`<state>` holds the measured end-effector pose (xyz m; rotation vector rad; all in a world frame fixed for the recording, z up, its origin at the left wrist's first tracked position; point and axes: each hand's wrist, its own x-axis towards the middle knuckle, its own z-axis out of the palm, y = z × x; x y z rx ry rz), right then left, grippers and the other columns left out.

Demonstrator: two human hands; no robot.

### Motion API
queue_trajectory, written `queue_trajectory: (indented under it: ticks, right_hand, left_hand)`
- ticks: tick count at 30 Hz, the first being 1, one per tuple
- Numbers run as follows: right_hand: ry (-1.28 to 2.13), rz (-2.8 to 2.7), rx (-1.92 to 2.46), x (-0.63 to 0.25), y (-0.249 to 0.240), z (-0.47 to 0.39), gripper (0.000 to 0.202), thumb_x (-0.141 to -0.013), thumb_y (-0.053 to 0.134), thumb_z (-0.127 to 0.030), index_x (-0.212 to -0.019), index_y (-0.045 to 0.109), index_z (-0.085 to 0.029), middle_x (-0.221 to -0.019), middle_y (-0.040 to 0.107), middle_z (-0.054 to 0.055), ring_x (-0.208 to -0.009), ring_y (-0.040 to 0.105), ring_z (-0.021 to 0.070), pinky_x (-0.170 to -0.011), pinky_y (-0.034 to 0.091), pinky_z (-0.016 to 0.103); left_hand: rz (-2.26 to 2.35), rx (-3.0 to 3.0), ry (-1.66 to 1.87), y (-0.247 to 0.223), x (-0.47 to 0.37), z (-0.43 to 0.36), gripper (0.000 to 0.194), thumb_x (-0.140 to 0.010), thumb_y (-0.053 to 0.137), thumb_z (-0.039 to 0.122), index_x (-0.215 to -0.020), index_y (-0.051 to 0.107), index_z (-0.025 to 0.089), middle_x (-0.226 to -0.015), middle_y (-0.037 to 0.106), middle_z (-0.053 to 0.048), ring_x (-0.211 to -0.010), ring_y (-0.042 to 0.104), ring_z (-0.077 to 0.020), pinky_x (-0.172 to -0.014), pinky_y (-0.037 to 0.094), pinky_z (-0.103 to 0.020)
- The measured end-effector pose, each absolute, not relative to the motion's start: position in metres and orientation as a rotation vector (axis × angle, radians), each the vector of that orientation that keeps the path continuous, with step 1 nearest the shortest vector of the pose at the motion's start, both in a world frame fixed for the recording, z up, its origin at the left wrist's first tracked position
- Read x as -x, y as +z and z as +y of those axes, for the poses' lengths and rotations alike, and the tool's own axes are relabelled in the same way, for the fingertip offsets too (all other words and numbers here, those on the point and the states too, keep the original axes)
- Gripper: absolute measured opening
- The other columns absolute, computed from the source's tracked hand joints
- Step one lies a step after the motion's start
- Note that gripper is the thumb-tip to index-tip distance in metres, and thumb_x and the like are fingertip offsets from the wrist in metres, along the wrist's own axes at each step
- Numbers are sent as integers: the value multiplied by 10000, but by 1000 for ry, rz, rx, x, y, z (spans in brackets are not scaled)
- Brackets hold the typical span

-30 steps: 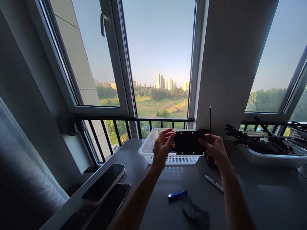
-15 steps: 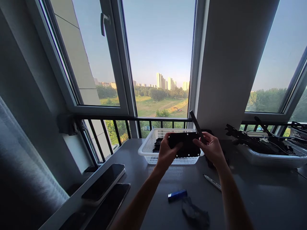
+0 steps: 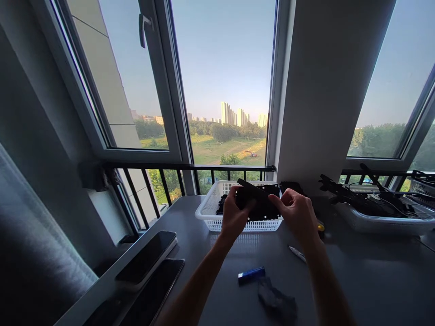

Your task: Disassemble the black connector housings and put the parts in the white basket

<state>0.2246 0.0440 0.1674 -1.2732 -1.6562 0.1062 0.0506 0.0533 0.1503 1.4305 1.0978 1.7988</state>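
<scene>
My left hand [image 3: 234, 215] grips the left end of a flat black panel [image 3: 263, 212] with small holes along its edges, its thumb across the face. In my right hand [image 3: 298, 212], closed at the fingers, is a long black strip [image 3: 252, 188] that slants over the panel's front, its far end up and to the left. Both pieces are so dark that I cannot tell whether they touch. Just behind and beneath them stands a white plastic basket [image 3: 205, 212] with black parts inside.
A marker [image 3: 297, 253], a blue cylinder [image 3: 251, 275] and a crumpled dark piece [image 3: 277, 301] lie on the grey table [image 3: 210, 294]. Phone-like slabs [image 3: 149, 258] rest at left. At right, a clear tray [image 3: 380, 222] holds black parts. A railing [image 3: 163, 166] and windows are behind.
The black strip has swung from upright beside the panel's right end to a slant across its front. My right hand has turned with it; my left hand keeps its grip.
</scene>
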Motion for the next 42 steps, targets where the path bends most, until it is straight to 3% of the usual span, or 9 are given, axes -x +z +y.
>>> queue_trajectory:
  ticks: [11, 24, 31, 42]
  right_hand:
    - [120, -1584, 1281, -246, 166, 53, 541, -776, 560, -691, -558, 462, -206, -483, 479, -37, -472, 418, 118, -520, 309, 251]
    - [-54, -1514, 1430, -256, 163, 58, 548, -803, 504, -707, -570, 462, -213, -498, 530, -15, -468, 442, 135, -538, 289, 265]
    - [117, -1695, 1312, -229, 166, 49, 542, -772, 546, -707, -567, 468, -211, -484, 498, -22, -464, 426, 124, -507, 290, 252]
    - [56, -1571, 1372, -250, 167, 51, 537, -803, 521, -683, -556, 457, -209, -482, 496, -23, -464, 428, 127, -518, 300, 261]
  left_hand:
    - [1135, -1419, 1814, 151, -46, 54, 376, -617, 741, 218, -942, 554, 196, -778, 664, 7, -737, 646, -174, -675, 517, -273]
    - [1114, -1337, 1807, 149, -43, 59, 387, -610, 737, 219, -933, 525, 197, -784, 644, 8, -763, 633, -174, -692, 519, -282]
    - [1142, -1447, 1783, 147, -49, 57, 383, -626, 720, 216, -952, 520, 201, -792, 646, 8, -771, 631, -180, -703, 512, -286]
    - [1210, -1443, 1804, 146, -48, 57, 338, -641, 708, 200, -933, 539, 195, -807, 657, -1, -785, 641, -184, -735, 510, -302]
